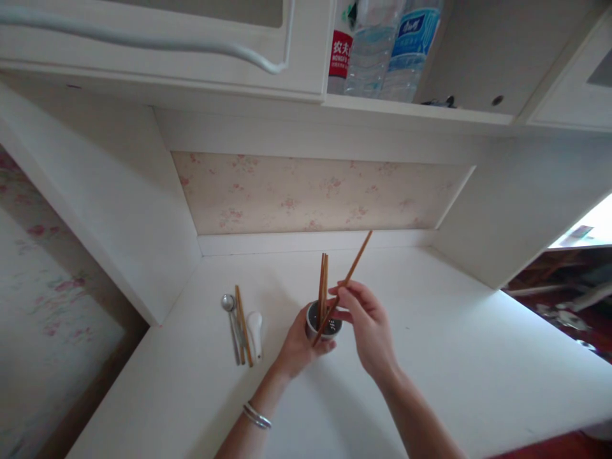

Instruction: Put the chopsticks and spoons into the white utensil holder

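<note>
My left hand (297,344) is wrapped round a small round utensil holder (312,331) with a dark, perforated inside. A few wooden chopsticks (323,280) stand upright in it. Between the thumb and fingers of my right hand (366,319) is one wooden chopstick (356,260), slanting across the holder's opening with its lower end near the front rim. Left of the holder, a metal spoon (228,303), wooden chopsticks (245,325), another thin metal utensil and a white ceramic spoon (255,325) lie side by side on the white tabletop (430,344).
Above the tabletop hangs a white cabinet (306,83) with a long handle (143,39). Several plastic water bottles (373,51) stand on its open shelf. White side panels (109,191) rise at left and right, with flowered wallpaper (306,191) at the back.
</note>
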Action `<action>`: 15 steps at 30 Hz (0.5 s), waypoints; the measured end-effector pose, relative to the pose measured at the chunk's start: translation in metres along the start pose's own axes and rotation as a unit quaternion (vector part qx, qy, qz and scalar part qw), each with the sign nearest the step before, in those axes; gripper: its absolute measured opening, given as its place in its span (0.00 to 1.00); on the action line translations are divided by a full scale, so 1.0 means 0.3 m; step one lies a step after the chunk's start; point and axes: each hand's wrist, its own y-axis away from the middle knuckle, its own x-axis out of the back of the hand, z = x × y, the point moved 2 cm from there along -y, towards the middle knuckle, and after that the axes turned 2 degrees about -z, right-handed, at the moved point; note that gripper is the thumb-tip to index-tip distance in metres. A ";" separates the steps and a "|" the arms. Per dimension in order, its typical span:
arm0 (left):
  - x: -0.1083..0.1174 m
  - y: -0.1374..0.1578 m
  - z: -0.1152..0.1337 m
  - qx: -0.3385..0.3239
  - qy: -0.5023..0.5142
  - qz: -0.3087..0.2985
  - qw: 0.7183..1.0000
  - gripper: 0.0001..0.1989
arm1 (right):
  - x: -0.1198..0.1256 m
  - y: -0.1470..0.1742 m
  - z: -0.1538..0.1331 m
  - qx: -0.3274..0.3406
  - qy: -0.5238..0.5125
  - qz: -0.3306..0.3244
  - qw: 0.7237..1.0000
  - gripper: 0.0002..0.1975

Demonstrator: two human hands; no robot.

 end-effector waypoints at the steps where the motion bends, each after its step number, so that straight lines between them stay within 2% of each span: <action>1: -0.007 -0.005 0.002 0.001 -0.002 -0.004 1.000 0.40 | 0.032 -0.027 -0.010 0.005 0.003 0.023 1.000 0.16; 3: -0.016 -0.009 0.003 0.006 -0.011 -0.005 1.000 0.39 | 0.079 -0.071 -0.010 0.015 0.018 0.049 0.999 0.18; 6: -0.016 -0.006 -0.001 0.016 -0.011 -0.006 1.000 0.38 | 0.117 -0.116 0.032 0.021 0.059 0.052 0.997 0.20; 12: -0.015 -0.012 -0.010 -0.003 0.008 -0.005 1.000 0.38 | 0.129 -0.154 0.189 0.003 0.145 0.022 0.989 0.21; 15: -0.018 -0.017 -0.015 -0.003 0.025 -0.003 1.000 0.38 | 0.126 -0.152 0.238 0.018 0.204 0.012 0.979 0.20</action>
